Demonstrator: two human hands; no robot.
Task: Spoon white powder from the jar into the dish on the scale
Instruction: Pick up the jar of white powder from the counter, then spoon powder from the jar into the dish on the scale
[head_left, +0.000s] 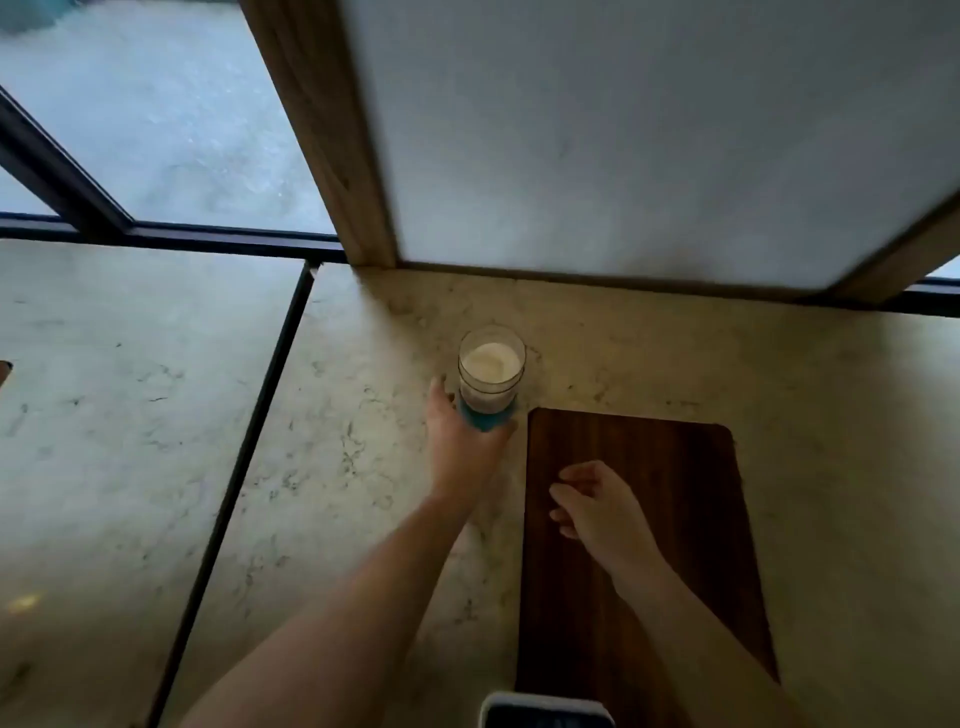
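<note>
A pale stone worktop (363, 467) with fine grey veining fills the view, smooth and faintly mottled, split by a thin dark seam running from its back edge toward the near left; behind its back edge stand a black-framed window (156, 130) and a frosted white panel (623, 130) edged in light wood; on the right half of the worktop lies a dark wooden board (649, 545), rectangular with rounded corners and a straight lengthwise grain, its far left corner just beside the jar (491, 376); the jar is a clear glass cylinder, lidless, holding white powder (491, 364) whose flat surface sits a little below the rim, with a blue band or base at its lower end; it stands upright toward the back of the worktop, just off the board's far edge; the left hand (457, 441) reaches forward and wraps the jar's lower part, thumb on the left side and fingers curled round the blue base, grasping it; the right hand (597, 506) hovers over the board's far half, loosely curled, fingers bent inward and holding nothing, well to the near right of the jar; at the worktop's near edge a rounded white-rimmed object (545, 712) with a dark face shows only partly, too cropped to tell what it is.
</note>
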